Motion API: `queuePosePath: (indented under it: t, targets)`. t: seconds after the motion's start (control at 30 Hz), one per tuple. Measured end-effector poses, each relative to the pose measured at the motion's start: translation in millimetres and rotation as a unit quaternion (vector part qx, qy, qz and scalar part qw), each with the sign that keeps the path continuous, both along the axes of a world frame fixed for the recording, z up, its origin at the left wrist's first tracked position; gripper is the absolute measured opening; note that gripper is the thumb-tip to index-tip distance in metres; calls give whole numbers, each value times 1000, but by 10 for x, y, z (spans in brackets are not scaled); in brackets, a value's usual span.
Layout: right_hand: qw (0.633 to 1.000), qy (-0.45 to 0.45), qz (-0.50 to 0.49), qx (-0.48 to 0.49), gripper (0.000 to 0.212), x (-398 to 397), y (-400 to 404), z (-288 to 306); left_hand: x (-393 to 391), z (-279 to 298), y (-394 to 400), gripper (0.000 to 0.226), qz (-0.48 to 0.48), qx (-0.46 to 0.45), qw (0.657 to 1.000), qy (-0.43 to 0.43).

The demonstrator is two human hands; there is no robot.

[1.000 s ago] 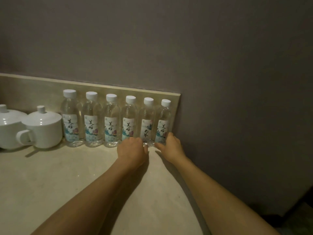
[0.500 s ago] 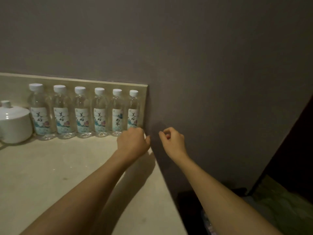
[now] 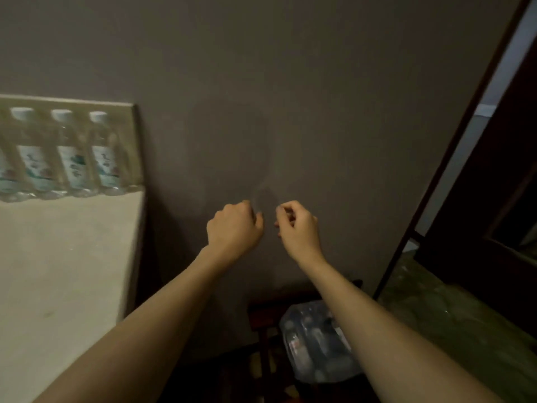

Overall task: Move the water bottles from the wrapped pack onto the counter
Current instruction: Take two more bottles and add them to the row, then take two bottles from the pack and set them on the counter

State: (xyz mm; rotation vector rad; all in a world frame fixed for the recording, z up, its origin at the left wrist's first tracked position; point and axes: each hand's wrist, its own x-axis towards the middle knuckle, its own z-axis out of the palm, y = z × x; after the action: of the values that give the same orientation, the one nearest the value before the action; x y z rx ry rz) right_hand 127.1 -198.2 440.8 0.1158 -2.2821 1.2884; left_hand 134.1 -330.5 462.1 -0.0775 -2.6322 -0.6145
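At the far left, water bottles (image 3: 71,154) with white caps stand upright in a row on the desk (image 3: 64,271), against its raised back edge; the row runs past the left frame edge. Right of the desk, the left hand (image 3: 234,228) is raised before the wall, fingers curled, holding nothing. Just beside it, the right hand (image 3: 297,225) is likewise curled and empty. Low and near, under the right forearm, lies the wrapped pack (image 3: 315,341), blurred.
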Motion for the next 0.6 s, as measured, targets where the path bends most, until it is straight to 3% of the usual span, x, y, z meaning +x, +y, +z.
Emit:
queuePosePath:
  t: [0.27, 0.6]
  targets:
    - [997, -33, -48, -53, 15, 105, 1043, -346, 22, -358, 1065, 27, -72, 24, 996, -36]
    - [971, -190, -128, -70, 16, -62, 1844, -1447, -431, -1421, 1757, 24, -129, 47, 956, -261]
